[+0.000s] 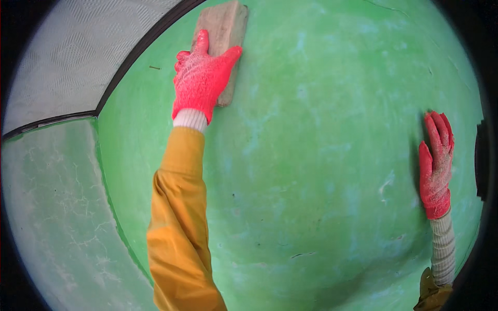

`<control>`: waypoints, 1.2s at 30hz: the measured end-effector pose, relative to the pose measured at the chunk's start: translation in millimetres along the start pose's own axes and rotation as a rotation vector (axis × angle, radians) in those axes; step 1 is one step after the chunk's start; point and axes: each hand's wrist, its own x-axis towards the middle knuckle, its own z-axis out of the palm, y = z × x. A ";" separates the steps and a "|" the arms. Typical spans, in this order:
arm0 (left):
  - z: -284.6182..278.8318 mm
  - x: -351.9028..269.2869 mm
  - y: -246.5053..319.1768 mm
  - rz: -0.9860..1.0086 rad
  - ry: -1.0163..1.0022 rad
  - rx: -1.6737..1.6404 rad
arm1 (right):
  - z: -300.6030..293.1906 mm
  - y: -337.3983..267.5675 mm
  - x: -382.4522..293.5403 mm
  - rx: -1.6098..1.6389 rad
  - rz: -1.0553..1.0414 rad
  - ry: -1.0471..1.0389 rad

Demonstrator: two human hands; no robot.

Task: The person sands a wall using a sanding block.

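My left hand [204, 79], in a red-coated knit glove, grips a worn rectangular block [221, 29] that looks like wood. Its thumb lies along the block's right side, one finger stretches up over the block's face, and the other fingers are curled at the left. The block lies against the green painted wall [311, 116], tilted a little to the right; its underside is hidden. Far to the right, my right hand [439, 167] wears a dusty red glove and holds nothing. Its fingers point up and its palm faces the wall, with the thumb apart.
A nail [155, 68] sticks out of the wall left of my left hand. Dark trim [132, 50] borders a white patterned ceiling panel [74, 50] at upper left. An adjoining paler green wall [58, 202] shows cracks. A dark object [481, 161] stands at the right rim.
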 end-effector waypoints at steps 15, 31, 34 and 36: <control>6.1 -77.7 -37.6 0.175 0.061 0.011 | 8.6 18.0 -4.0 -0.111 0.012 0.001; 13.4 -122.6 30.1 0.573 0.158 -0.046 | 3.1 -1.1 10.4 -0.015 -0.095 0.045; 7.1 -191.8 54.4 0.814 0.096 -0.079 | 9.6 10.1 7.0 0.044 -0.015 0.076; -0.9 -198.6 38.4 0.868 -0.051 -0.054 | 8.3 10.4 5.2 0.059 -0.019 0.077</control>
